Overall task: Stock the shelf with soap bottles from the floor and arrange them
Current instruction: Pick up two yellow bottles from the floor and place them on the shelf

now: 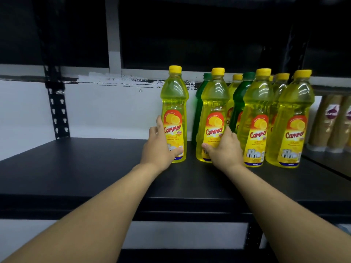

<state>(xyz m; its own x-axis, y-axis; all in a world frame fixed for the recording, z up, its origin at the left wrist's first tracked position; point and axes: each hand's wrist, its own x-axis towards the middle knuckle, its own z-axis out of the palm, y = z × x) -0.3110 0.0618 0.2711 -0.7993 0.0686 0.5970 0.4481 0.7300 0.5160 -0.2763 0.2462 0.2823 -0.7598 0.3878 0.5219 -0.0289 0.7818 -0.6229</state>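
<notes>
Head view, nearest first: two bare forearms reach from the bottom edge over the front lip of a matte black shelf board [85,168]. The left hand [158,149] is clamped on the lower part of a yellow-capped clear plastic bottle of yellow lemon soap [174,99]. Its thumb lies across the foot of the red-and-yellow label and its fingers curl up the bottle's left side. This bottle stands upright on the board, apart from the others, with a gap on its right.

The right hand [225,149] grips a second yellow soap bottle [215,99] of the same kind low down, thumb at the left of the label, fingers round the right side. It too stands upright on the board, at the left end of the front row. Just beside it to the right stand two more yellow bottles [256,111] in that row, close together.

Behind them are a dark green soap bottle [242,95], another green bottle [200,92] and further yellow ones, partly hidden. At far right stand brown packs [332,122], blurred. Farther back are a black perforated upright post [57,111], a white wall [104,111] and dark panes in a grey frame [114,35].
</notes>
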